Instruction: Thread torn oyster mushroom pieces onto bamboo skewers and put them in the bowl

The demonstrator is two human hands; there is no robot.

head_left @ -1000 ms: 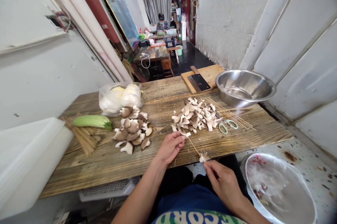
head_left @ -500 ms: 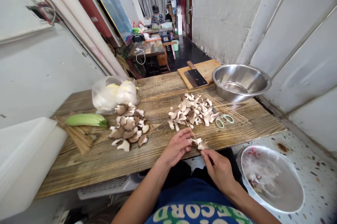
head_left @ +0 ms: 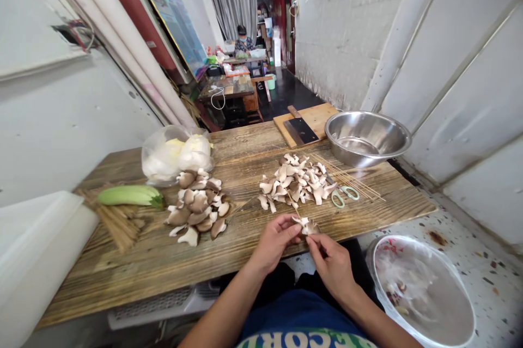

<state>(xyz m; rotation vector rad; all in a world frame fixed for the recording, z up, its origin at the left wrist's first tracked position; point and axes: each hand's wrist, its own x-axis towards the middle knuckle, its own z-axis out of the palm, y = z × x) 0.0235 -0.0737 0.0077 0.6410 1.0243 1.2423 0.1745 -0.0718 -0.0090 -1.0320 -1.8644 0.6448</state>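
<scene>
My left hand [head_left: 274, 240] and my right hand [head_left: 332, 264] meet at the wooden table's [head_left: 134, 261] front edge. Both pinch a thin bamboo skewer [head_left: 295, 207] with mushroom pieces [head_left: 307, 225] threaded on it. The left fingers press on the mushroom pieces; the right fingers grip the skewer's near end. The skewer's far tip points toward a pile of cut mushroom pieces [head_left: 297, 183] just behind my hands. A second pile of larger mushroom pieces [head_left: 196, 207] lies to the left.
Green-handled scissors [head_left: 344, 194] and loose skewers [head_left: 354, 178] lie right of the pile. A steel bowl [head_left: 366, 135], a cutting board with a cleaver [head_left: 301, 129], bagged cabbage [head_left: 176, 154], a green vegetable [head_left: 127, 195] and a bin lined with plastic [head_left: 420, 288] surround me. A person sits far back.
My hands have drawn together: the left hand slid a mushroom piece down the skewer toward the right hand, and the pieces now sit bunched between both hands.
</scene>
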